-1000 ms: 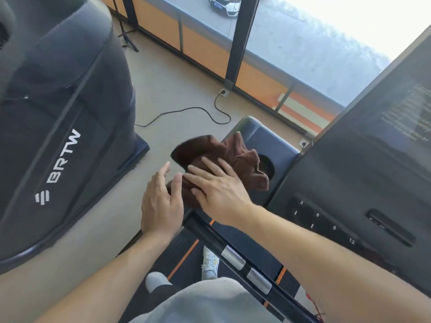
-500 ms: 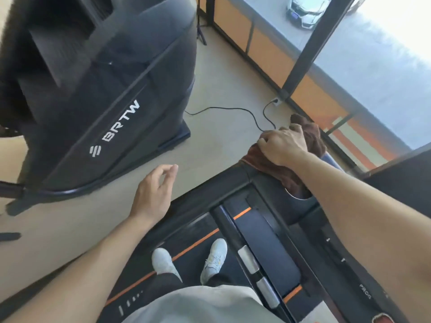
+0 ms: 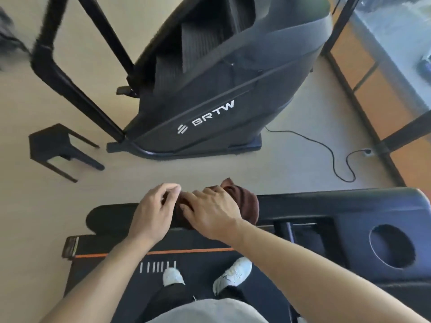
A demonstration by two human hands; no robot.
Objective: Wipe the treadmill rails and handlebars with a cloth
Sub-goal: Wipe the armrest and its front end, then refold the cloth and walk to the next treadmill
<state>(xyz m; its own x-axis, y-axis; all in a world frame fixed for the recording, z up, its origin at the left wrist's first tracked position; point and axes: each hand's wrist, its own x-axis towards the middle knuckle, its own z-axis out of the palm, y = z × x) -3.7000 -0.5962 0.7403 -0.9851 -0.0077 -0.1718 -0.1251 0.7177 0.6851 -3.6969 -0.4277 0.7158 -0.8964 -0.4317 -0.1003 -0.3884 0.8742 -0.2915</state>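
Observation:
A brown cloth (image 3: 247, 201) is draped over the treadmill's black left handrail (image 3: 303, 203), which runs across the middle of the view. My right hand (image 3: 212, 210) lies on top of the cloth, fingers stretched leftward and pressing it onto the rail. My left hand (image 3: 154, 213) is just to its left, with curled fingers and thumb pinching the cloth's left end. The bare end of the rail (image 3: 105, 215) sticks out past my left hand. Much of the cloth is hidden under both hands.
A console tray with a round cup holder (image 3: 391, 245) joins the rail on the right. My white shoes (image 3: 231, 273) stand on the treadmill belt (image 3: 112, 276). Across the floor are a black BRTW machine (image 3: 210, 113), a black stool (image 3: 56, 145) and a power cable (image 3: 338, 164).
The view swung left. My right hand slid the cloth back along the rail from the console end. My left hand, free before, now pinches the cloth's left end.

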